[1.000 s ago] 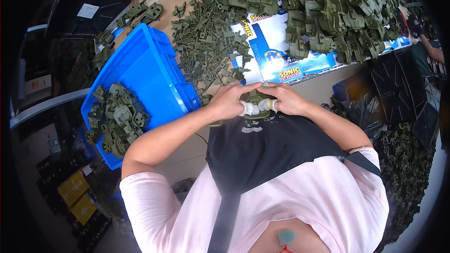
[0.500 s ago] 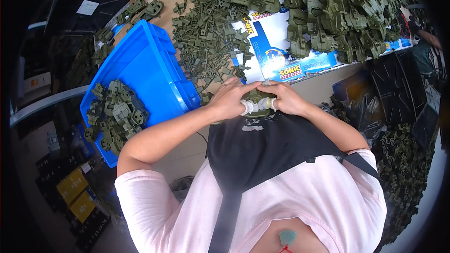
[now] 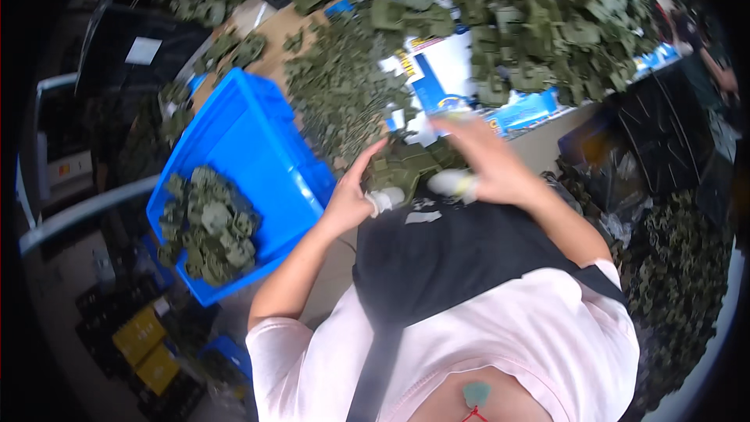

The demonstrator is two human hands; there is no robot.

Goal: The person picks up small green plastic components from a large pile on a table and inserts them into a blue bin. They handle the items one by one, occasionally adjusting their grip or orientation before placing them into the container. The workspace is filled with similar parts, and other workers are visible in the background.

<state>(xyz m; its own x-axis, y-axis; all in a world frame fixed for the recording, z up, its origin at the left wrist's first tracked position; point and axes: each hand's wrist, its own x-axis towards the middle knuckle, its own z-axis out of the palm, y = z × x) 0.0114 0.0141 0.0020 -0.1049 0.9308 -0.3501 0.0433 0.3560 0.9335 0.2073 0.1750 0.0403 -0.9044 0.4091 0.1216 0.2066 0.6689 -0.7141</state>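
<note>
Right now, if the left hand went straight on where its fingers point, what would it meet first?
Probably the left hand would meet the heap of small olive-green parts, though depth is unclear.

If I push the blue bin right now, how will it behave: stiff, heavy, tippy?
The blue bin is probably stiff: its tall walls look moulded. Likely heavier toward the person, where green parts are heaped. That heap could slide, since bare bin floor shows beside it.

Pale floor (image 3: 331, 272) below a tan tabletop (image 3: 276, 33) — whitish rail (image 3: 94, 213) at left.
</note>
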